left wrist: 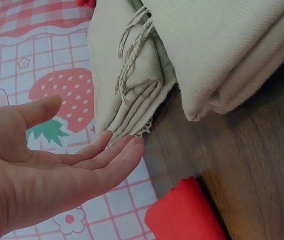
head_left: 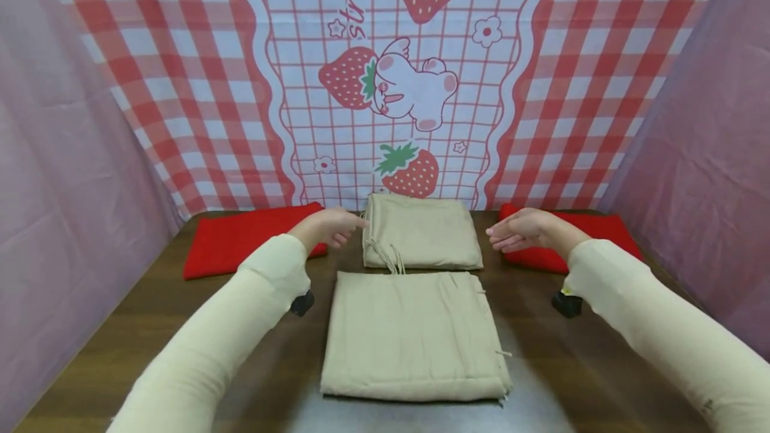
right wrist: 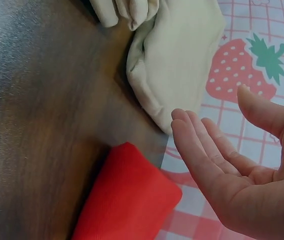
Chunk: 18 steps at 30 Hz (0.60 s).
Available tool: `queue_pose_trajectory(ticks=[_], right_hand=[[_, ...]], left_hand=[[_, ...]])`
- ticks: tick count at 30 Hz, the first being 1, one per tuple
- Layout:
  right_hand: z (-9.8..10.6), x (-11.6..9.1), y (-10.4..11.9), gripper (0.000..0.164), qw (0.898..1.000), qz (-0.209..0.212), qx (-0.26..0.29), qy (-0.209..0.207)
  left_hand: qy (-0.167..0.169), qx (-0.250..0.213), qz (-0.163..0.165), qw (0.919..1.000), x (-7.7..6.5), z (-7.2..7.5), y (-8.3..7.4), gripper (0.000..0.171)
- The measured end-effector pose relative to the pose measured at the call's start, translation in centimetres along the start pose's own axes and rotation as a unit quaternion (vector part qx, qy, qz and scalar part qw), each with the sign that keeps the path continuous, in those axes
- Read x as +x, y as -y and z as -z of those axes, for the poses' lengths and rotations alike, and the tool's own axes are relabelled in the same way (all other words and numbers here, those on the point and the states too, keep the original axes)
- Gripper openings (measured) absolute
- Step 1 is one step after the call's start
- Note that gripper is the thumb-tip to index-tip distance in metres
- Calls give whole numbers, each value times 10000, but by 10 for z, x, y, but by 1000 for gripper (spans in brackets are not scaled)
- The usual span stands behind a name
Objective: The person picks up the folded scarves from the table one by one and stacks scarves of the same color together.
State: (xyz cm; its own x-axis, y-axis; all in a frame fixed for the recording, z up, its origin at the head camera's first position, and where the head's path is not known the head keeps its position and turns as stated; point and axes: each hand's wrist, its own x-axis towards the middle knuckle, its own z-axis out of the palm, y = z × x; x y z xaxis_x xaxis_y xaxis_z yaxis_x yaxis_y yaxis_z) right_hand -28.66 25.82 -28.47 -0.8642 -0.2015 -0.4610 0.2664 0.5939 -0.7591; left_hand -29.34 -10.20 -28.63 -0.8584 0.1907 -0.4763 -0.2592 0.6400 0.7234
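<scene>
Two folded beige cloths with tasselled fringe lie one in front of the other on the table. My left hand (head_left: 334,224) is just left of the rear beige cloth (head_left: 424,232), fingertips close to its fringed edge. To the right of that cloth, my right hand (head_left: 525,229) hovers in front of a red cloth, palm turned inward. Both wrist views show relaxed, fairly straight fingers holding nothing. The front beige cloth (head_left: 415,336) lies nearer to me, between my forearms; its folded layers show as a stack in the left wrist view.
A folded red cloth (head_left: 240,242) lies at the back left, and another red cloth (head_left: 601,232) at the back right. Behind the wooden table (head_left: 144,346) hangs a strawberry-print curtain (head_left: 475,92). Pink drapes (head_left: 78,172) stand at both sides.
</scene>
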Motion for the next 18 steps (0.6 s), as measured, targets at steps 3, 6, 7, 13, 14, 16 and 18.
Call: queue_pose_trajectory(ticks=[3,6,7,13,14,16,18], right_hand=[[3,5,1,63,10000,-22,37,-5],[5,10,2,64,9999,-61,114,5],[6,12,2,64,9998,-79,159,-6],[7,20,4,60,9994,127,121,-311],[7,21,4,59,9991,196,7,-373],[5,23,6,59,9983,271,-211,-478],[4,25,7,58,9970,256,-446,-574]], left_hand=[[-2,27,33,10000,14,2,2,60],[-55,-91,151,9998,22,2,1,62],[-91,-144,168,9997,24,2,1,62],[-345,-331,220,9986,26,-2,-5,58],[-357,-352,240,9985,27,-2,-5,59],[-372,-381,301,9981,33,-3,-4,60],[-358,-405,385,9978,44,-5,-1,60]])
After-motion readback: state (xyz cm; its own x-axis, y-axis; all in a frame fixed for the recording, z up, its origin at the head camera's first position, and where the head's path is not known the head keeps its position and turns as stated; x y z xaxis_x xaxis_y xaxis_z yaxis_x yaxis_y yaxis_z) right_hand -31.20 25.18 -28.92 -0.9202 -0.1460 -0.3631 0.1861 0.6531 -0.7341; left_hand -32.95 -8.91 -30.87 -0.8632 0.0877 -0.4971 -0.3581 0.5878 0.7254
